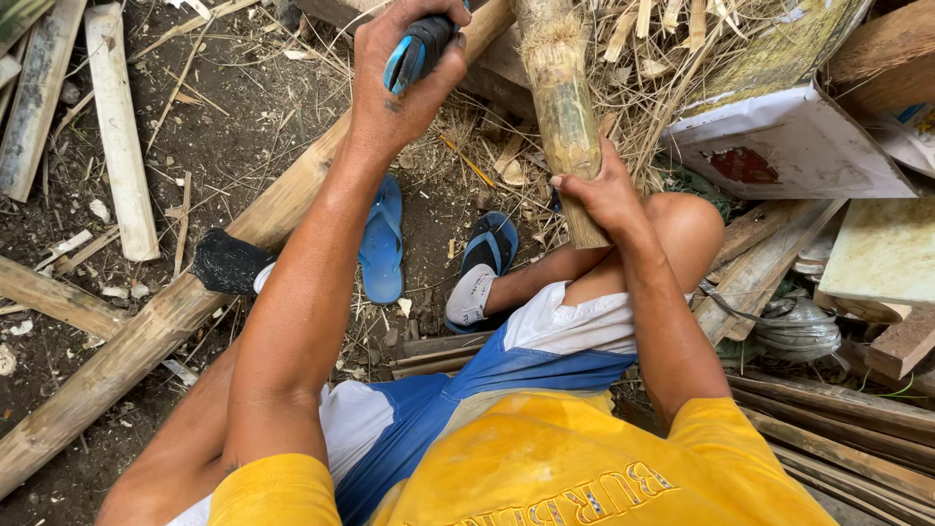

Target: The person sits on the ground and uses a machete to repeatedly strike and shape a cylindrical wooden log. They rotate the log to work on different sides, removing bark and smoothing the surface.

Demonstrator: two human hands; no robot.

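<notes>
My left hand [394, 102] is raised at the top of the view and closed around a tool's blue and black handle [417, 49]; the rest of the tool is out of frame. My right hand [606, 193] grips a short, thick bamboo piece [563, 97] near its lower end and holds it upright beside my right knee [687, 229]. I am seated low, in a yellow shirt and blue and white shorts. The two hands are apart, and the handle sits just left of the bamboo piece.
A long bamboo pole [146, 336] lies diagonally across the dirt under my left arm. One blue flip-flop [382, 244] lies loose; my grey-socked foot [472, 292] rests on another. Wooden slats [117, 127] lie left, dry shavings at top, boards and a white carton [794, 146] right.
</notes>
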